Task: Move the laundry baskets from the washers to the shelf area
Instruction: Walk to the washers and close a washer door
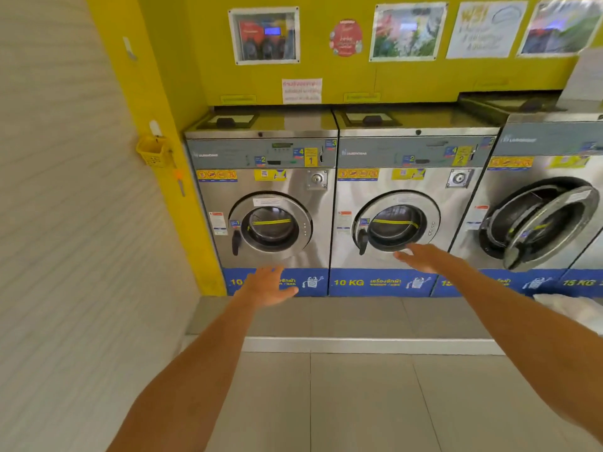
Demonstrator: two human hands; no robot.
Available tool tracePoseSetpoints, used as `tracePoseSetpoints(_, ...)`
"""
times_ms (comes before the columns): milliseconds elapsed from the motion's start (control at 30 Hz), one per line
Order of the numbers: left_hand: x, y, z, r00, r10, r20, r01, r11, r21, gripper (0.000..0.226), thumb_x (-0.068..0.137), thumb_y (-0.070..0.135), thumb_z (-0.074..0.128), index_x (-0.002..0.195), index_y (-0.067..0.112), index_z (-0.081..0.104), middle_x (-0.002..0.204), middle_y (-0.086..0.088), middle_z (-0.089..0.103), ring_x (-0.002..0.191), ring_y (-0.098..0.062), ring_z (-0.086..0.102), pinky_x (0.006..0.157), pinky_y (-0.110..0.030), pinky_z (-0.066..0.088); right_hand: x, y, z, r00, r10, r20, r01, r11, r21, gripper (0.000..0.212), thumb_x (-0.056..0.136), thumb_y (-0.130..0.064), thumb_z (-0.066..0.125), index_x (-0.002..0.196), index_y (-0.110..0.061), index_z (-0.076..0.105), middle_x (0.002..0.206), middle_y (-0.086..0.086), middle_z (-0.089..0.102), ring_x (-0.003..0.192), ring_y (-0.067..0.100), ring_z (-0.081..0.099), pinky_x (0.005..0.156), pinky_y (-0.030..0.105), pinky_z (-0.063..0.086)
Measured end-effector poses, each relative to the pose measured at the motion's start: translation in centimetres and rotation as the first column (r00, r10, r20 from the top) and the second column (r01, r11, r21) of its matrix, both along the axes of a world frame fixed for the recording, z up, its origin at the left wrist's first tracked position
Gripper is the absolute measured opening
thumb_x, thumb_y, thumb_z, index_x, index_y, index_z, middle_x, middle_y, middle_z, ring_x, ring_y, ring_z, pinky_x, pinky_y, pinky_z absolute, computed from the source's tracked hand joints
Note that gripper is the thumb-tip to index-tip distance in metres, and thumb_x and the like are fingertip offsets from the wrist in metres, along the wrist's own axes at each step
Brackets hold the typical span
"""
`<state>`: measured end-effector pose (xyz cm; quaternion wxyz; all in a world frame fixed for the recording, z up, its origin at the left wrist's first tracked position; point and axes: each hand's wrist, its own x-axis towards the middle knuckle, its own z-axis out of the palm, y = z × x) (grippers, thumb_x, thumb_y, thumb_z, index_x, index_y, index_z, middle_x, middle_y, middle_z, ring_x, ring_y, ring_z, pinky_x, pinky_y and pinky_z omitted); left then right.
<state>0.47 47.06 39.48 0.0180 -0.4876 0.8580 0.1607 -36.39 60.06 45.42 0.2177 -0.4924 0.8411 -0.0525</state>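
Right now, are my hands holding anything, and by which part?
Nothing is held. The left hand and right hand are both open and empty before the washers.

Front-loading washers counted: three, namely washer 1 (266, 207), washer 2 (403, 203) and a third washer (541, 216), the last with its door open. Small yellow basket (152, 155) on the wall: one. Framed posters above the machines: four. Hands in view: two.
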Motion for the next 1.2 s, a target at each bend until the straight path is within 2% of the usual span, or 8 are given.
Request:
tracePoseSetpoints(233, -7.8, -8.3, -0.8, 0.999, -0.052, -0.017, 0.052, 0.999, -0.009, 0.068, 0.082, 0.04, 0.065, 0.141, 0.016, 0.04, 0.136, -0.009, 0.052, 0.126, -0.032, 0.048, 0.102, -0.046, 0.043, -5.8, -11.4, -0.6, 1.0, 0.023, -0.014, -0.022, 0.998, 0.052, 0.071, 0.096, -0.058, 0.037, 0.149, -0.011, 0.034, 0.15, 0.019, 0.04, 0.132, 0.037, 0.044, 0.105, 0.041, 0.037)
tracePoseSetpoints(433, -14.1, -18.7, -3.8, 0.993, -0.119, -0.01, 0.119, 0.993, -0.015, 0.079, 0.076, 0.053, 0.063, 0.143, 0.018, 0.041, 0.138, -0.007, 0.052, 0.124, -0.029, 0.051, 0.1, -0.044, 0.047, -10.1, -19.4, -3.8, 0.999, -0.019, 0.028, 0.016, 0.995, 0.098, 0.064, 0.098, -0.05, 0.04, 0.146, -0.008, 0.037, 0.146, 0.019, 0.043, 0.131, 0.035, 0.045, 0.102, 0.037, 0.036)
tracePoseSetpoints(567, -19.2, -24.9, -4.3, 0.982, -0.187, -0.005, 0.187, 0.982, 0.004, 0.059, 0.081, 0.036, 0.065, 0.132, 0.01, 0.048, 0.126, -0.014, 0.054, 0.114, -0.033, 0.053, 0.093, -0.046, 0.047, -14.3, -25.2, -6.7, 0.993, -0.093, 0.069, 0.082, 0.987, 0.137, 0.072, 0.092, -0.06, 0.041, 0.146, -0.012, 0.037, 0.146, 0.017, 0.044, 0.127, 0.035, 0.049, 0.1, 0.041, 0.04)
tracePoseSetpoints(633, -21.5, -28.2, -4.8, 0.978, -0.21, 0.009, 0.21, 0.978, 0.012, 0.056, 0.081, 0.033, 0.065, 0.129, 0.011, 0.049, 0.122, -0.014, 0.056, 0.113, -0.033, 0.055, 0.093, -0.046, 0.047, -16.1, -28.3, -8.0, 0.99, -0.121, 0.077, 0.109, 0.983, 0.149, 0.07, 0.09, -0.059, 0.043, 0.142, -0.012, 0.043, 0.139, 0.017, 0.051, 0.12, 0.034, 0.054, 0.096, 0.04, 0.043)
tracePoseSetpoints(733, -24.3, -32.4, -6.0, 0.967, -0.255, 0.023, 0.255, 0.967, 0.013, 0.066, 0.083, 0.037, 0.064, 0.141, 0.012, 0.043, 0.134, -0.013, 0.053, 0.123, -0.03, 0.05, 0.101, -0.044, 0.044, -18.4, -32.5, -11.0, 0.982, -0.151, 0.109, 0.131, 0.976, 0.172, 0.062, 0.089, -0.055, 0.048, 0.133, -0.011, 0.049, 0.126, 0.014, 0.06, 0.104, 0.029, 0.06, 0.091, 0.039, 0.048)
tracePoseSetpoints(933, -28.6, -38.7, -9.3, 0.915, -0.39, 0.099, 0.393, 0.919, -0.013, 0.07, 0.086, 0.049, 0.06, 0.142, 0.013, 0.042, 0.141, -0.009, 0.048, 0.128, -0.029, 0.048, 0.104, -0.041, 0.04, -19.5, -37.3, -17.7, 0.951, -0.216, 0.219, 0.181, 0.969, 0.169, 0.068, 0.094, -0.046, 0.054, 0.148, -0.009, 0.032, 0.146, 0.014, 0.044, 0.131, 0.032, 0.046, 0.102, 0.038, 0.04)
tracePoseSetpoints(1067, -32.0, -42.0, -12.7, 0.853, -0.488, 0.186, 0.51, 0.855, -0.096, 0.065, 0.076, 0.045, 0.069, 0.129, 0.009, 0.056, 0.13, -0.016, 0.058, 0.116, -0.038, 0.059, 0.094, -0.047, 0.049, -21.5, -40.5, -22.6, 0.881, -0.32, 0.347, 0.29, 0.947, 0.136, 0.065, 0.089, -0.04, 0.063, 0.141, -0.008, 0.039, 0.131, 0.02, 0.056, 0.123, 0.036, 0.051, 0.099, 0.042, 0.043)
tracePoseSetpoints(1200, -36.0, -44.9, -17.3, 0.83, -0.497, 0.251, 0.516, 0.857, -0.01, 0.072, 0.074, 0.048, 0.07, 0.133, 0.011, 0.052, 0.139, -0.019, 0.054, 0.124, -0.041, 0.055, 0.096, -0.053, 0.049, -24.5, -43.9, -27.8, 0.813, -0.371, 0.448, 0.353, 0.927, 0.127, 0.078, 0.082, -0.04, 0.073, 0.144, -0.009, 0.036, 0.133, 0.019, 0.055, 0.125, 0.035, 0.051, 0.1, 0.042, 0.042)
